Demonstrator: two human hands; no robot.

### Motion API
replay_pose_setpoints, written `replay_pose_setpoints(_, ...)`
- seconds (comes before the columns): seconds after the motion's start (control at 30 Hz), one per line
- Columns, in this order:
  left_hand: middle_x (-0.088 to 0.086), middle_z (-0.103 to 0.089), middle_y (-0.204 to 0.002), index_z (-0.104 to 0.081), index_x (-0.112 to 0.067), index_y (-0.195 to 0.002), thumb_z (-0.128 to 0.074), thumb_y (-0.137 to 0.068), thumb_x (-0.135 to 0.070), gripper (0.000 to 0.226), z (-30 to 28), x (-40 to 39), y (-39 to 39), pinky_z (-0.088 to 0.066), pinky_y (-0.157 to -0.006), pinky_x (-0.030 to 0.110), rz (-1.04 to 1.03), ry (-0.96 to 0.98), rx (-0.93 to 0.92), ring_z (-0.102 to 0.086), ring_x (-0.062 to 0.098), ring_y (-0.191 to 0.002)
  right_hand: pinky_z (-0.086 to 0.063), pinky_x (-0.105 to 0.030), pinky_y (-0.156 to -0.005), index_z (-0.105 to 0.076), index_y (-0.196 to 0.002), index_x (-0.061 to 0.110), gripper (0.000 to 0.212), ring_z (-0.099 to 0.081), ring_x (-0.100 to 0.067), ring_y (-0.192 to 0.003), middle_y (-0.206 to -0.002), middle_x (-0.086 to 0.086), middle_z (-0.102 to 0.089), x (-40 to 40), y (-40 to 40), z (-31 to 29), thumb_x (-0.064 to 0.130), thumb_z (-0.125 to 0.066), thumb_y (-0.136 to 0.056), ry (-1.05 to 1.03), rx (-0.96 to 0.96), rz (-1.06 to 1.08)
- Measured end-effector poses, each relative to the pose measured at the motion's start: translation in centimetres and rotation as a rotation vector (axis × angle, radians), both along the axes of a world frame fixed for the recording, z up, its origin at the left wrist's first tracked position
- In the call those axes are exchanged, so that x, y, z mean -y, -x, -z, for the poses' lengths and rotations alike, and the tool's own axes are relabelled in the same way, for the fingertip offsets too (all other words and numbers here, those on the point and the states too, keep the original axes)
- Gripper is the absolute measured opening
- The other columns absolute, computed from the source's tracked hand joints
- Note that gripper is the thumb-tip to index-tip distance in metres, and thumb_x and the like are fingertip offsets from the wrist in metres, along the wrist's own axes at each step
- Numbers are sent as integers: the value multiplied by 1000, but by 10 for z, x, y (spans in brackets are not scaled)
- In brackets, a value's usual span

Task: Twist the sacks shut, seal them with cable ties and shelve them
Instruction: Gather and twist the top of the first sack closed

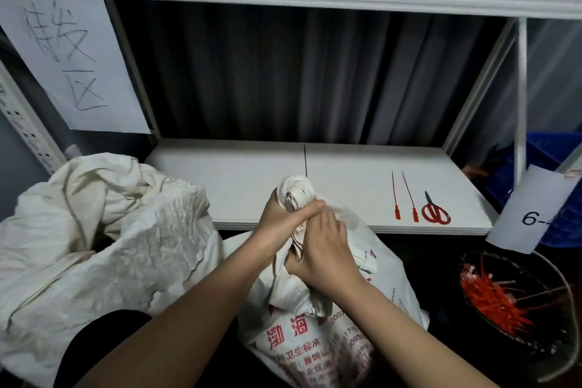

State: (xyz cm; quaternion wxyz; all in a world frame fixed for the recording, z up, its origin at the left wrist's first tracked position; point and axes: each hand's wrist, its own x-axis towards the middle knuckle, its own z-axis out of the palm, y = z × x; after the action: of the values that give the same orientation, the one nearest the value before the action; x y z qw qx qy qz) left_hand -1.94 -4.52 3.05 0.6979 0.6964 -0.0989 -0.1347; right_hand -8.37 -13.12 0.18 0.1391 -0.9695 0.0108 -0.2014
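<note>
**packroom_newbie:** So this is my twist step. Fingers first: my left hand (278,214) is curled tight round the upper part of the bunched neck, thumb lying across the front, with the wound-up white knob of fabric poking out just above the fist. My right hand (321,249) is wrapped round the neck directly below, fingers tucked under so you can't see the tips. Both are clamped on the white woven plastic sack with red printed lettering (315,334), which stands on the floor between my arms, right in front of the white lower shelf board (252,173). Doing it right?

**tie_guy_77:** Looks decent. I'd say keep the lower hand as the anchor and turn only with the upper one, so the rope of fabric winds tighter instead of just spinning the whole sack. Squeeze the air down first or the neck goes fat and the tie won't bite, I reckon.

**packroom_newbie:** The two thin red plastic cable ties (404,198) are lying on the shelf to my right, just beside the red-handled scissors (436,211).

**tie_guy_77:** Good spot, near your right side. My guess: the twist will want to unwind the moment a hand lets go, so pin it with the left and reach with the right. Loop the tie low, just under the left fist.

**packroom_newbie:** And the crumpled cream cloth sack (104,230) slumped to my left, still gaping open?

**tie_guy_77:** That one's next, probably. There's shelf space behind.
</note>
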Motion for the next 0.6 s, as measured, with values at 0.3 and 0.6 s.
replay_pose_setpoints(0.3,18,-72,-99,-68,-1,-106,-74,-79,-18,32,-6,-1,-7,-54,-77,32,-175,158,-271,-71,26,-86,-34,-37,-109,-5,-149,27,109,-36,-22,-135,-147,2,-35,5,23,24,47,-72,-65,-560,-351,193)
replay_pose_setpoints(0.6,11,-74,-93,-68,-8,-101,-74,-78,-25,29,-35,-1,-29,-56,-78,35,-161,93,-217,-72,25,-84,-43,-35,-72,-62,-78,30,25,-55,-20,-75,-82,-4,-62,44,47,53,12,-47,-87,-1117,136,318)
